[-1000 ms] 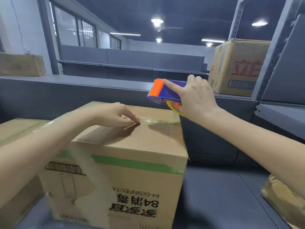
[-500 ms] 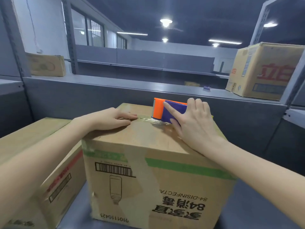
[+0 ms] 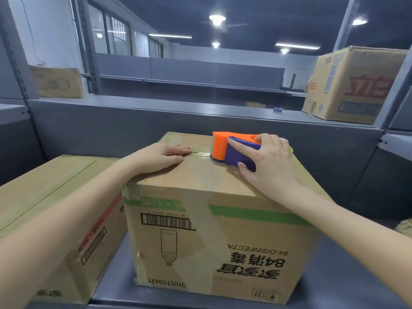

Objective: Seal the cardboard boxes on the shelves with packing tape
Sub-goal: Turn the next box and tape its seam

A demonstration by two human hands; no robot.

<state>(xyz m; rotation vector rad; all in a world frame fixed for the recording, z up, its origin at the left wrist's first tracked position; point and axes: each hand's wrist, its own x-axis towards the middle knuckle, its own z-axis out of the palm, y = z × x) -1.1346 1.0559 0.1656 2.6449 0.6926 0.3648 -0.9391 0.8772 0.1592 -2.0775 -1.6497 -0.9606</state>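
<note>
Box (image 3: 214,219) on shelf (image 3: 334,286). R hand (image 3: 265,161) grips dispenser (image 3: 231,150) on top seam; L hand (image 3: 165,156) flat, open, pinning tape (image 3: 200,153). Risk: uneven pressure w/ dispenser → tape wrinkles/drifts off seam.

right hand (image 3: 270,161) presses tape dispenser (image 3: 231,150) onto cardboard box (image 3: 214,237) top; left hand (image 3: 160,157) lies flat beside it.

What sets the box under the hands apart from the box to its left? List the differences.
The middle box stands taller than the left box. The middle box has a green band and a barcode on its front; the left box shows a red stripe. Both hands and the tape dispenser rest on the middle box; nothing rests on the left box. Both are brown cardboard on the same shelf.
</note>
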